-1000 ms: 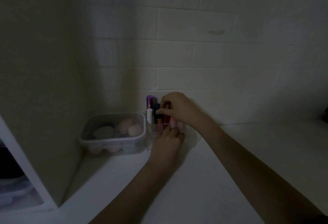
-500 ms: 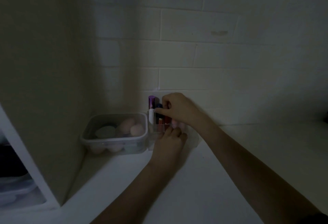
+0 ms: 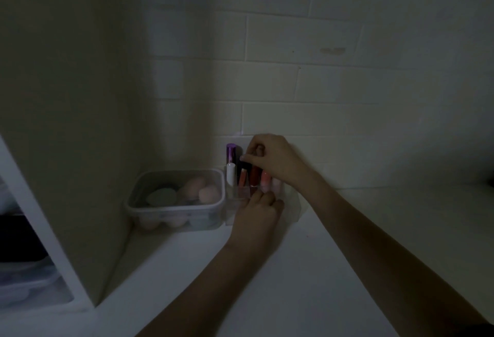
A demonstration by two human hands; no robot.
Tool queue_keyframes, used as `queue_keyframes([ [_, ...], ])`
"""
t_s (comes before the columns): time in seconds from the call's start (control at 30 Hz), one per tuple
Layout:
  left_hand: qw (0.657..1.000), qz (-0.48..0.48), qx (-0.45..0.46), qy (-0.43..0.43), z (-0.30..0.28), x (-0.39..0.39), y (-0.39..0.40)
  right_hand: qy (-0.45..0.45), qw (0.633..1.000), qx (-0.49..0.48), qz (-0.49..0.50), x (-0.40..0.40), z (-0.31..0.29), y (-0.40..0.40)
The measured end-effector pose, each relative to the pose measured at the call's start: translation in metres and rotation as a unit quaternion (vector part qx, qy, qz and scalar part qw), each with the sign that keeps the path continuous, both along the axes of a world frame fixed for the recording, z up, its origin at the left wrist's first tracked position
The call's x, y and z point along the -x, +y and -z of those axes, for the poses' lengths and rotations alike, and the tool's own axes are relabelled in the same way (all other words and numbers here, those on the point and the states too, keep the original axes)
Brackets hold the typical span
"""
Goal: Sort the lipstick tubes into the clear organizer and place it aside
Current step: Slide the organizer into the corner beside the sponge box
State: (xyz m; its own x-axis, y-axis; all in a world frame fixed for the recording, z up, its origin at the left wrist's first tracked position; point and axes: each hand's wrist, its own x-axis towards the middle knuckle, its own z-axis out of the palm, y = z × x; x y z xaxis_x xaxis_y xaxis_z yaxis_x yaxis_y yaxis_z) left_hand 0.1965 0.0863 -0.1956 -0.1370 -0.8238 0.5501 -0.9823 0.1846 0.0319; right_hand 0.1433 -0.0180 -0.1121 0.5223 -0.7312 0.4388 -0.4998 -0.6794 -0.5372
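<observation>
Apparently both hands (image 3: 263, 184) curled on the organizer's (image 3: 235, 203) tubes (image 3: 254, 176).

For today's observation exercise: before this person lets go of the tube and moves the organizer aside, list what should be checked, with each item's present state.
1. Right hand pinches a dark tube's top: ok.
2. That tube fully seated in its slot: cannot tell, hand hides it.
3. Left hand steadies the clear organizer at its front: ok.
4. Purple tube and white tube upright: ok.
5. Sponge box close beside the organizer; touching: cannot tell.
</observation>
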Motion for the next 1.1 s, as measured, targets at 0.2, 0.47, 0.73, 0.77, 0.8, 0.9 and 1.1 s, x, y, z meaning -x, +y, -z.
queue_keyframes([
  [0.2,1.0,-0.001,0.002,0.004,0.0,-0.001,-0.001,0.008,1.0,0.003,-0.001,0.001,-0.004,0.0],
  [0.47,1.0,-0.001,0.002,0.001,0.001,0.0,-0.002,0.043,0.999,0.006,-0.017,-0.001,0.002,0.008],
  [0.73,1.0,0.003,0.0,0.007,0.001,0.0,-0.002,0.041,0.999,0.014,-0.016,-0.001,0.003,0.012],
  [0.77,1.0,0.003,0.0,0.007,0.001,0.0,-0.002,0.042,0.999,0.015,-0.015,-0.001,0.002,0.012],
  [0.8,1.0,0.004,-0.001,0.006,0.001,0.0,-0.002,0.041,0.999,0.014,-0.013,-0.001,0.002,0.012],
  [0.9,1.0,0.001,-0.006,0.0,0.001,0.0,-0.002,0.041,0.999,0.014,-0.011,-0.002,0.002,0.013],
  [1.1,1.0,-0.002,0.001,-0.003,0.001,0.0,-0.002,0.044,0.999,0.01,-0.014,-0.003,0.003,0.012],
])
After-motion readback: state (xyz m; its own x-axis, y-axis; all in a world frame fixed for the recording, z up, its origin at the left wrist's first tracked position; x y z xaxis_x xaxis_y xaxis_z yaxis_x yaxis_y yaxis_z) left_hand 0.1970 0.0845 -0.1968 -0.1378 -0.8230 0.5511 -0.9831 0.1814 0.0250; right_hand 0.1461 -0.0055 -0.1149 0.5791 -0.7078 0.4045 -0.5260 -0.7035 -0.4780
